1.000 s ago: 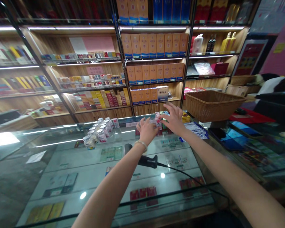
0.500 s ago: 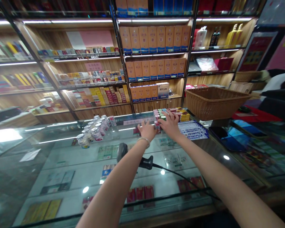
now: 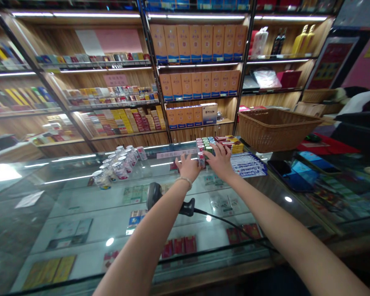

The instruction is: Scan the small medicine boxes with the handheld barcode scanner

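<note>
A small pink-and-white cylindrical container (image 3: pixel 201 159) stands on the glass counter (image 3: pixel 111 213) between my two hands. My left hand (image 3: pixel 187 168), a bracelet on its wrist, is at the container's left with fingers spread; its thumb side appears to touch it. Over the front of the rows of small pink and green containers (image 3: pixel 208 143) reaches my right hand (image 3: pixel 219 163), fingers apart and thumb close to the single container. Whether that thumb presses on it I cannot tell. Below my left forearm lies a black barcode scanner (image 3: pixel 188 207), partly hidden.
White-capped bottles (image 3: pixel 120 164) cluster on the left. Blue-and-white packets (image 3: pixel 249 164) and yellow-and-red packs (image 3: pixel 234 144) lie right of the rows. A wicker basket (image 3: pixel 274 130) and a phone (image 3: pixel 291 176) are farther right. Shelves of orange boxes (image 3: pixel 195 43) rise behind.
My view has shifted slightly, and surroundings appear a little higher and farther left. Both hands stay by the pink-and-white container, which now shows more clearly between them.
</note>
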{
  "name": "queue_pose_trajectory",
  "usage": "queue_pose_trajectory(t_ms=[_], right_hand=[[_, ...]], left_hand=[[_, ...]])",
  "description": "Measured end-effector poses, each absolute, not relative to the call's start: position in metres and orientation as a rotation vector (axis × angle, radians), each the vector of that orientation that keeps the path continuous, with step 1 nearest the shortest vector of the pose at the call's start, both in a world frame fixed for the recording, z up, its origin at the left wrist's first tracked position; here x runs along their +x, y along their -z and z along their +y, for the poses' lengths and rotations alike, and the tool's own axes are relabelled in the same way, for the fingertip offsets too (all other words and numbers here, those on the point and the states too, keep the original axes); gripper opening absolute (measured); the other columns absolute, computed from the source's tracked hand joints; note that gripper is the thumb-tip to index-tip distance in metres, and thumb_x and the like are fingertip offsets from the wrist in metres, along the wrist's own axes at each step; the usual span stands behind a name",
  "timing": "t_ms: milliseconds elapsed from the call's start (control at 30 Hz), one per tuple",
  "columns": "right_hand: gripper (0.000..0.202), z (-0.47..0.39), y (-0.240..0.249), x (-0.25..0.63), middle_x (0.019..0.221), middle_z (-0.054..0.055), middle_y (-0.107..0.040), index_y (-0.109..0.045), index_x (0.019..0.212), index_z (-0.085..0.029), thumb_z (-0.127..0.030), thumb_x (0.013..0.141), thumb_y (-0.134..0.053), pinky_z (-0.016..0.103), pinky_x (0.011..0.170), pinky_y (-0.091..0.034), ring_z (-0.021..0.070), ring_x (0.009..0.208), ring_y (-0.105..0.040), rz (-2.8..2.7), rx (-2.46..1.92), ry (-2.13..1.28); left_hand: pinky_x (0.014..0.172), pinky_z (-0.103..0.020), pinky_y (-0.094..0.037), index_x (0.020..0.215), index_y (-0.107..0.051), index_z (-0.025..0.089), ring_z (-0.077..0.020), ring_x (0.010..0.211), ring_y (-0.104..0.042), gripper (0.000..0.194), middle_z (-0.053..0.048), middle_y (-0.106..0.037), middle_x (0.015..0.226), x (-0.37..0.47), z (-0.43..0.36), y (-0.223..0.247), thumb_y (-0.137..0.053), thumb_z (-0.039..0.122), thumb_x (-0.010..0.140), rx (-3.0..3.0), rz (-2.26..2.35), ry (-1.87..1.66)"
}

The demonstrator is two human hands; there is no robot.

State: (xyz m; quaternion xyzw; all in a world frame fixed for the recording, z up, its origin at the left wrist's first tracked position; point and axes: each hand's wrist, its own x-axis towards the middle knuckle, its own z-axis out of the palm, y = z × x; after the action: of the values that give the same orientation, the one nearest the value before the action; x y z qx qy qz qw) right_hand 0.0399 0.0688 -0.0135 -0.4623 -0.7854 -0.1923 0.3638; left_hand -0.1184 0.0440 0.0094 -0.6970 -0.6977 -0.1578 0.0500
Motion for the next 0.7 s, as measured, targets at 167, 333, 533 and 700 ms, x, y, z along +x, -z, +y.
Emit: queue_pose_trajectory(t_ms=[167, 333, 533, 700], right_hand=[[0.047, 0.0662, 0.0166, 0.0412, 0.157, 0.016, -0.051, -0.064, 0.131, -0.024, -0.025, 0.085, -0.073, 0.058, 0.121, -0.018, 0.0354, 0.151, -0.035, -1.995, -1.238, 0.449], [0.038, 0.0628, 0.0176, 0.039, 0.157, 0.016, -0.051, -0.068, 0.124, -0.023, -0.026, 0.086, -0.072, 0.058, 0.122, -0.019, 0.034, 0.151, -0.034, -2.015, -1.215, 0.431], [0.013, 0.0604, 0.0182, 0.0425, 0.161, 0.008, -0.049, -0.08, 0.089, -0.025, -0.032, 0.092, -0.069, 0.064, 0.121, -0.016, 0.0341, 0.153, -0.032, -2.115, -1.113, 0.435], [0.008, 0.062, 0.0211, 0.0456, 0.169, 0.006, -0.039, -0.082, 0.087, -0.027, -0.03, 0.088, -0.075, 0.069, 0.122, -0.011, 0.0361, 0.157, -0.025, -2.235, -1.057, 0.444]], left_hand=[[0.119, -0.068, -0.022, 0.109, -0.082, 0.03, -0.0412, 0.15, -0.031, 0.028, -0.011, -0.055, 0.155, -0.1213, 0.0437, -0.011, -0.066, 0.041, 0.088, -2.081, -2.168, 0.516], [0.12, -0.064, -0.02, 0.103, -0.083, 0.029, -0.0387, 0.151, -0.029, 0.025, -0.009, -0.053, 0.157, -0.1231, 0.0457, -0.0113, -0.068, 0.039, 0.086, -2.065, -2.201, 0.532], [0.118, -0.064, -0.022, 0.102, -0.083, 0.028, -0.0381, 0.15, -0.031, 0.025, -0.008, -0.054, 0.157, -0.1206, 0.0486, -0.0123, -0.067, 0.038, 0.085, -2.069, -2.225, 0.538], [0.119, -0.065, -0.021, 0.1, -0.084, 0.029, -0.0394, 0.151, -0.031, 0.024, -0.008, -0.055, 0.157, -0.1179, 0.0465, -0.0142, -0.065, 0.035, 0.086, -2.071, -2.198, 0.542]])
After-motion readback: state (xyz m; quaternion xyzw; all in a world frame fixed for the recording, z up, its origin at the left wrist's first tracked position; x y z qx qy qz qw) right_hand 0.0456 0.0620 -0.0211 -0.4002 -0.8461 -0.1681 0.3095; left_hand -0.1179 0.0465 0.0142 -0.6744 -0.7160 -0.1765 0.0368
